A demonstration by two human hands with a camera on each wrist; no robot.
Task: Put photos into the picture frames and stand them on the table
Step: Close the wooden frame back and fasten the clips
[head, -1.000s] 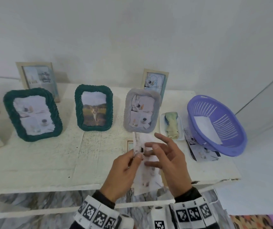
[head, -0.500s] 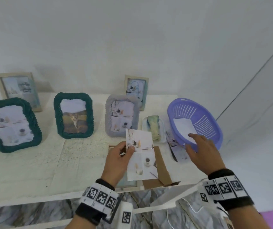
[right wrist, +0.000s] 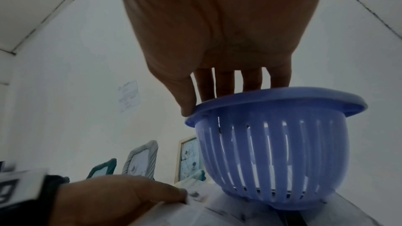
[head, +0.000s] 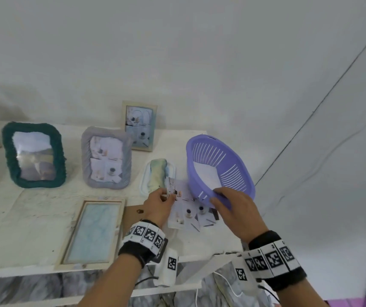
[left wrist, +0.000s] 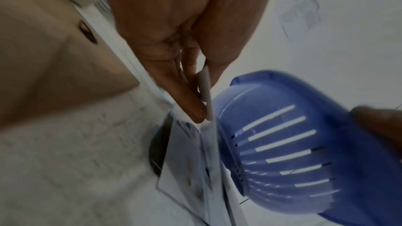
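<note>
The white desk (head: pixel 33 218) carried a purple basket (head: pixel 233 165) at its right end, tilted up on one side. The right hand (head: pixel 237 209) gripped the basket's near rim, thumb outside and fingers over the edge. A pale wooden frame (head: pixel 93 231) lay flat near the front edge. The left hand (head: pixel 158 206) pinched a photo (head: pixel 178 214) just beside the basket, over other photos lying there.

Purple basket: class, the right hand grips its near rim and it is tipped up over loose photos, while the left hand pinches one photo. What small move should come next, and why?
Probably slide the photo out clear. The right hand has the purple basket tilted off the photos, and the left hand pinches one.
</note>
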